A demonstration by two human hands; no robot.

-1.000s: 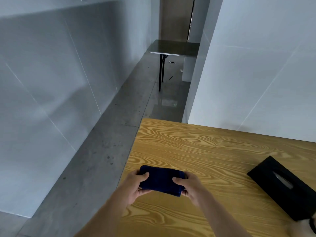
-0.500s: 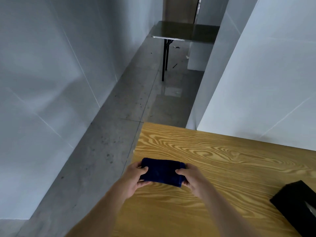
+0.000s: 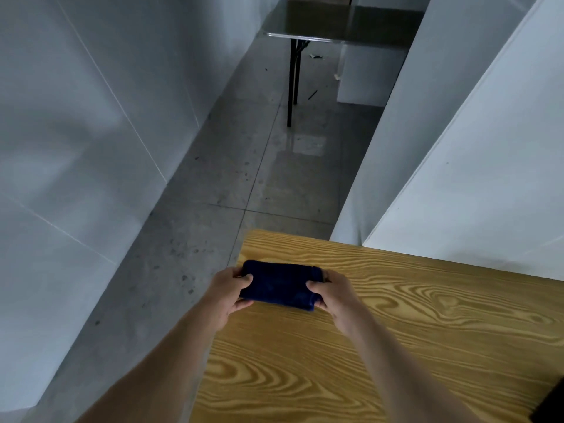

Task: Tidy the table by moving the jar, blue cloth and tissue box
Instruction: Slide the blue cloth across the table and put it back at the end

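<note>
A folded blue cloth (image 3: 279,283) lies near the far left corner of the wooden table (image 3: 412,331). My left hand (image 3: 227,296) grips its left end, thumb on top. My right hand (image 3: 334,296) grips its right end the same way. Only a black sliver of the tissue box (image 3: 551,406) shows at the bottom right edge of the view. The jar is out of sight.
The table's left edge drops to a grey concrete floor (image 3: 213,193). White partition walls stand on the left (image 3: 76,132) and behind the table on the right (image 3: 473,163). A dark folding table (image 3: 335,25) stands far down the corridor.
Both hands have carried the blue cloth toward the table's far left corner. My view has turned left, so the tissue box has slid almost out of frame.
</note>
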